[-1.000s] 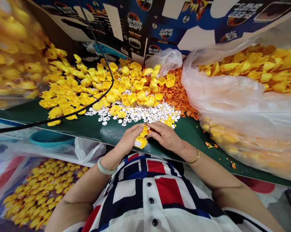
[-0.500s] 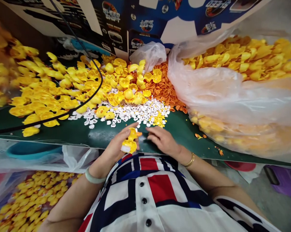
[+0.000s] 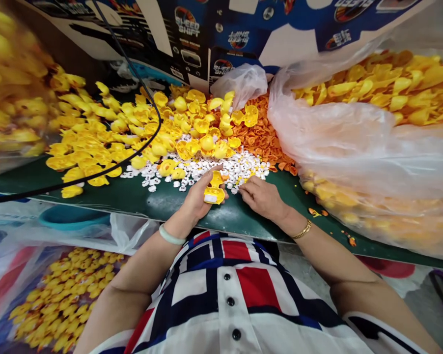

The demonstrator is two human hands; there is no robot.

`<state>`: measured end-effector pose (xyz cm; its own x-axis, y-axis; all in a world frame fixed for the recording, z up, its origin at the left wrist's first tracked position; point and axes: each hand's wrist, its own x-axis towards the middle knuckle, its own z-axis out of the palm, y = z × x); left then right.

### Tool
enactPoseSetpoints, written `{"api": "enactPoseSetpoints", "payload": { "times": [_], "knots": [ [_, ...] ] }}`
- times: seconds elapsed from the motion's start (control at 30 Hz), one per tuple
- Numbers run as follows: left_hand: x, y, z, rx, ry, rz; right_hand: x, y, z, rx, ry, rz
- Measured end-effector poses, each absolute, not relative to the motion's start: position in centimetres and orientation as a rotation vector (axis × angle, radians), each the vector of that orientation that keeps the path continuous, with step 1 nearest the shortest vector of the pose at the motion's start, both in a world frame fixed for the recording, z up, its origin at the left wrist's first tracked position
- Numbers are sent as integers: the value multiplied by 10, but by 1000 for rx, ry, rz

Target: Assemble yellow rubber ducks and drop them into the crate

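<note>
The left hand (image 3: 196, 199) is closed round one yellow duck (image 3: 214, 190), held just over the green worktop (image 3: 140, 196) at the near edge of the white pieces (image 3: 207, 173). The right hand (image 3: 263, 197) lies beside it, fingertips curled among those pieces (whether one is pinched, I cannot tell). Much looks left: yellow shells (image 3: 96, 142) and orange pieces (image 3: 262, 137) lie heaped, while the bag of ducks (image 3: 59, 290) below appears finished.

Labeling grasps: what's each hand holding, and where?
Left hand holds a yellow duck, fingers around its upper body, base exposed. Right hand touches the white pieces; any hold unclear.
</note>
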<state>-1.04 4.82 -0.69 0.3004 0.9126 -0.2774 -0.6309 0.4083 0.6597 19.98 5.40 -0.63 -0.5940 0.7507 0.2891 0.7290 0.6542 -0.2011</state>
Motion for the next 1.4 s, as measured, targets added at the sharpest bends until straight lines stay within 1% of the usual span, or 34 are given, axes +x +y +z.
{"api": "enactPoseSetpoints", "payload": {
  "times": [0.07, 0.17, 0.3, 0.43, 0.53, 0.6, 0.7, 0.77, 0.83, 0.93, 0.97, 1.03, 1.13, 1.23, 1.33, 1.4],
  "knots": [
    [-9, 50, -10, 456, 725, 1133, 190, 46, 0, -964, -2454, 72],
    [-4, 50, -12, 378, 774, 1252, 174, 36, 6, -715, -2476, -45],
    [3, 47, -7, 276, 816, 1292, 165, 35, 3, -636, -2577, -230],
    [3, 44, -3, 187, 868, 1262, 171, 35, -7, -611, -2617, -233],
    [2, 43, -1, 152, 880, 1244, 172, 26, -16, -686, -2656, -84],
    [1, 43, 0, 171, 848, 1237, 169, 17, -20, -806, -2584, 145],
    [-4, 44, 1, 213, 792, 1239, 167, 11, -18, -899, -2303, 596],
    [-7, 45, 0, 247, 767, 1233, 177, 17, -6, -875, -2149, 748],
    [-11, 47, -3, 296, 741, 1236, 197, 31, 17, -877, -2081, 668],
    [-16, 48, -5, 351, 707, 1250, 234, 57, 58, -996, -2004, 332],
    [-17, 48, -4, 354, 695, 1251, 243, 66, 69, -1074, -1939, 270],
    [-19, 47, -2, 347, 664, 1244, 247, 87, 80, -1172, -1936, 285],
    [-21, 45, 1, 330, 620, 1255, 223, 117, 66, -1104, -2232, 341],
    [-25, 43, 1, 326, 620, 1283, 182, 143, 37, -1040, -2513, 200],
    [-26, 41, 0, 327, 641, 1306, 151, 166, 20, -1078, -2620, 88],
    [-27, 41, -1, 317, 646, 1322, 141, 177, 18, -1104, -2629, 112]
  ]
}}
